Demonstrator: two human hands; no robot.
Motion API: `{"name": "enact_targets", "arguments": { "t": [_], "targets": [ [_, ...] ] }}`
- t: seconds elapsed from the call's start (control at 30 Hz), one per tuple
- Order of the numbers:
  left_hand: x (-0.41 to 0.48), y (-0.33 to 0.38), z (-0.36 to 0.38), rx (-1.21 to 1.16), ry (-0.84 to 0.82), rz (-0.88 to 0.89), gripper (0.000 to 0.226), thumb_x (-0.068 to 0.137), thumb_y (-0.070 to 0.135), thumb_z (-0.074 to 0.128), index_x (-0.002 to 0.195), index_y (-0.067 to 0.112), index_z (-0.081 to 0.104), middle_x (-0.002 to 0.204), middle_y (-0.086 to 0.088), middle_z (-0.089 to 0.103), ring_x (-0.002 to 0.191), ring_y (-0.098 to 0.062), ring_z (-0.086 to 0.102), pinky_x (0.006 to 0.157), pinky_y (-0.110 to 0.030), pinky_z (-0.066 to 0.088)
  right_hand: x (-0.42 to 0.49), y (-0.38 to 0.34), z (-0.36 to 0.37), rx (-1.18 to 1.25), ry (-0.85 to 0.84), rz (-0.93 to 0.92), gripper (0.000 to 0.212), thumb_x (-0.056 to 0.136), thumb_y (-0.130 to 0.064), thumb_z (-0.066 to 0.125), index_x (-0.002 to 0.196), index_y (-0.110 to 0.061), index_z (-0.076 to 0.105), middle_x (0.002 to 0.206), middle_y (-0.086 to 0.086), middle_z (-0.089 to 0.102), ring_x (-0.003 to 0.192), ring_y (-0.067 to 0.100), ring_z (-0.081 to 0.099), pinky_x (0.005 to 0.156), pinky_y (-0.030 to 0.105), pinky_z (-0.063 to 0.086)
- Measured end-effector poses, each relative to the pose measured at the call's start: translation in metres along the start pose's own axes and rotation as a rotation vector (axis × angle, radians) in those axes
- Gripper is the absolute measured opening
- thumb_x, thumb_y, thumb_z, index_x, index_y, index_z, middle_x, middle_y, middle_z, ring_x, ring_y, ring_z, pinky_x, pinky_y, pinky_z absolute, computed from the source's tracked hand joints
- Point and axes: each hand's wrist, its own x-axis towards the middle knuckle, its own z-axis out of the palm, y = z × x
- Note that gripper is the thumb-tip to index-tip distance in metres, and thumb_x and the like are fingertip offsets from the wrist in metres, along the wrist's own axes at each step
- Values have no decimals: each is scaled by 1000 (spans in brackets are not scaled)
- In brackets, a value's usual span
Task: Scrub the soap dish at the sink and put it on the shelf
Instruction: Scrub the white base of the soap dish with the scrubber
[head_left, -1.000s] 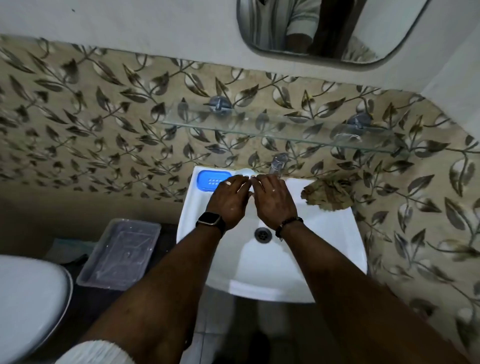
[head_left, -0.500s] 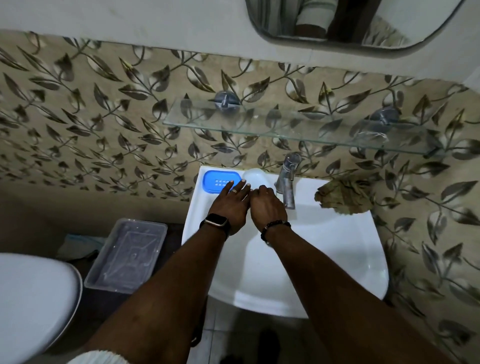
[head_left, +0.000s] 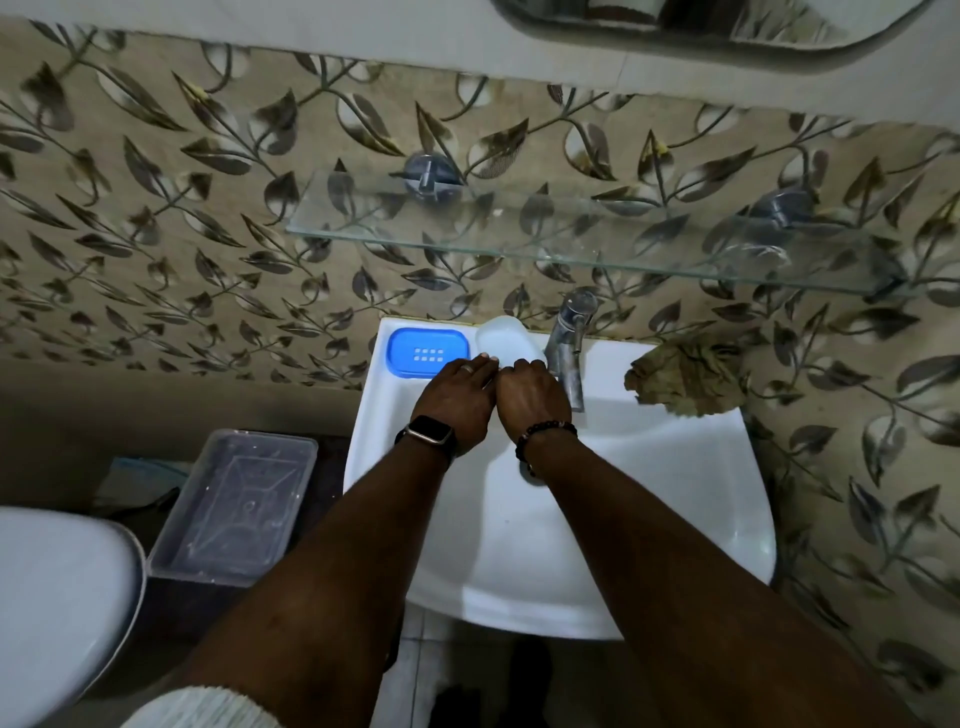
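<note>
Both hands meet over the back of the white sink (head_left: 675, 467), at the centre of the frame. The left hand (head_left: 457, 400) lies palm down with its fingers straight and close together, the tips reaching the near edge of a pale, translucent dish (head_left: 501, 338). Whether they grip it or only touch it cannot be told. The right hand (head_left: 530, 392) sits just beside the left, knuckles up, fingers curled under and hidden, so their hold cannot be told either. A watch (head_left: 428, 432) is on the left wrist and a bead bracelet (head_left: 545, 434) on the right.

The pale dish stands on the sink's back ledge, between a blue soap tray (head_left: 427, 352) at its left and the metal tap (head_left: 569, 348) at its right. The blue tray has small holes in its middle and lies flat on the ledge's left corner. A crumpled brown cloth (head_left: 685, 376) rests on the ledge right of the tap.

Above the sink, a glass shelf (head_left: 571, 249) runs across the leaf-patterned wall. At lower left, a clear plastic box (head_left: 234, 504) sits beside the sink, and a white toilet lid (head_left: 57, 608) fills the corner.
</note>
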Motion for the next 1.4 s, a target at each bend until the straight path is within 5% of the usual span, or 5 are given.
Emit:
{"name": "enact_targets", "arguments": {
  "t": [0.6, 0.8, 0.9, 1.1, 1.4],
  "targets": [
    [-41, 6, -37, -30, 255, 130, 44, 97, 13, 53, 140, 3, 54, 149, -15, 50, 138, -36, 46, 115, -49, 33, -50, -5, -37, -41, 174, -111, 36, 94, -2, 35, 119, -5, 60, 115, 16, 63, 111, 36, 56, 96, 42, 44],
    [-59, 12, -62, -12, 366, 186, 42, 90, 8, 68, 131, 3, 62, 140, -16, 59, 127, -38, 57, 103, -51, 47, -87, -18, -62, -70, 323, -82, 20, 73, 2, 67, 90, -7, 74, 77, 8, 70, 76, 29, 68, 72, 35, 58],
    [-63, 15, -74, -17, 400, 187, 39, 89, 16, 74, 125, 4, 66, 135, -16, 63, 122, -39, 61, 95, -50, 52, -101, -16, -67, 28, 349, -88, 15, 68, 9, 71, 76, -3, 70, 72, 13, 66, 70, 34, 66, 53, 35, 55],
    [-64, 27, -85, -55, 449, 260, 28, 88, 20, 74, 110, 6, 65, 118, -15, 64, 106, -37, 61, 63, -42, 54, -119, 6, -65, 218, 331, -39, 15, 87, 0, 54, 90, -5, 69, 90, 14, 67, 88, 35, 60, 69, 39, 48],
    [-51, 52, -90, -85, 487, 355, 20, 95, 23, 62, 108, 9, 63, 113, -10, 64, 101, -28, 51, 57, -37, 46, -130, 41, -79, 646, 243, 194, 11, 92, -20, 64, 85, -12, 67, 87, 5, 71, 83, 25, 67, 72, 33, 49]
  ]
}}
